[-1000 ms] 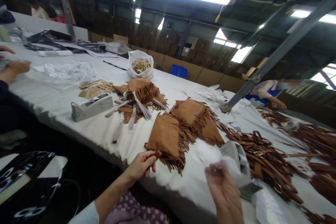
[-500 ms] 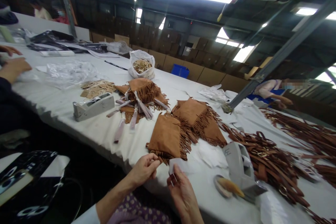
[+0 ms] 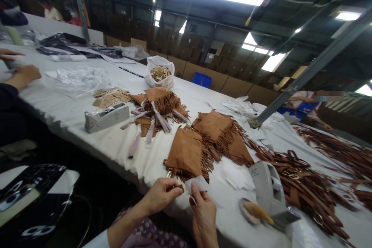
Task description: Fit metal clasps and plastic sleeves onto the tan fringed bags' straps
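My left hand (image 3: pixel 166 193) is closed in a pinch at the near edge of a brown fringed suede bag (image 3: pixel 185 152). A gold clasp (image 3: pixel 169 173) shows just above its knuckles, and a bit of brown strap (image 3: pixel 182 187) seems to stick out at its fingertips. Between the thumb and fingers of my right hand (image 3: pixel 204 208) is a thin, translucent white sheet (image 3: pixel 200 183). Both hands are close together at the table's front edge. More fringed bags (image 3: pixel 214 124) lie overlapped just behind.
Right of my hands stand a grey tape dispenser (image 3: pixel 266 186) and a yellow-brown roll (image 3: pixel 257 212). Brown straps (image 3: pixel 293 178) pile up farther right. Another tape dispenser (image 3: pixel 107 117), wrapped tassels (image 3: pixel 150 133) and a bag of tan pieces (image 3: pixel 159 73) are leftward. A co-worker's hand (image 3: pixel 27 75) is far left.
My left hand has moved slightly right and down, nearer the right hand. My right hand has turned, and the white sheet is spread wider. The view has shifted a little.
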Tool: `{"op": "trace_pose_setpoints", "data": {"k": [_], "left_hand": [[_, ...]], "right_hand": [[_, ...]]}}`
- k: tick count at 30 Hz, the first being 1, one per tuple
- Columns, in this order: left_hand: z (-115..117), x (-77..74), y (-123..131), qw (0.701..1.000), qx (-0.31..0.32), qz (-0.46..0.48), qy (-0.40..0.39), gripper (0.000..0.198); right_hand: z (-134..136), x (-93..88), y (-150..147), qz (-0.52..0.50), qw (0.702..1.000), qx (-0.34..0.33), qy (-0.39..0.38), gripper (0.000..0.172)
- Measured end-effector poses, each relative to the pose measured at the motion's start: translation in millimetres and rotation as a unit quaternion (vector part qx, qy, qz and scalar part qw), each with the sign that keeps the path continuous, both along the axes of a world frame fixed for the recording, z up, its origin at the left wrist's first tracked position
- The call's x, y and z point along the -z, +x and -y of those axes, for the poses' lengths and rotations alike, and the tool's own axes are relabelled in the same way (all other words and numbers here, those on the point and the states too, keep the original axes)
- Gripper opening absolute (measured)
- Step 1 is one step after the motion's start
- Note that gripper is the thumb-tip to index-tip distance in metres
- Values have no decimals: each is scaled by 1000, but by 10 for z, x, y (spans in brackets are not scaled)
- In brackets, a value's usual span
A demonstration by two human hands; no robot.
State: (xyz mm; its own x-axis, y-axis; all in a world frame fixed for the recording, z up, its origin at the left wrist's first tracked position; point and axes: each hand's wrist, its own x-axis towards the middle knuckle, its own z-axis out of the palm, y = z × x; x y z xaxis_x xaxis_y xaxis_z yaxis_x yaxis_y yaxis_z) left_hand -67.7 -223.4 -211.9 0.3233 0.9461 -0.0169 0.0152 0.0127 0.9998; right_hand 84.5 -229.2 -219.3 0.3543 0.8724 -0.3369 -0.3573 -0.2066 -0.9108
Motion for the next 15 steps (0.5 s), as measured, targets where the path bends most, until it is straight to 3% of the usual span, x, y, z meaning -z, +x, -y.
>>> {"op": "trace_pose_setpoints", "data": {"k": [5, 15], "left_hand": [[9, -16, -13, 1000, -16, -16, 17, 28], [33, -57, -98, 999, 22, -29, 6, 31]], "right_hand": [[17, 16, -35, 50, 998, -22, 25, 37], [44, 72, -83, 145, 988, -40, 38, 41]]}}
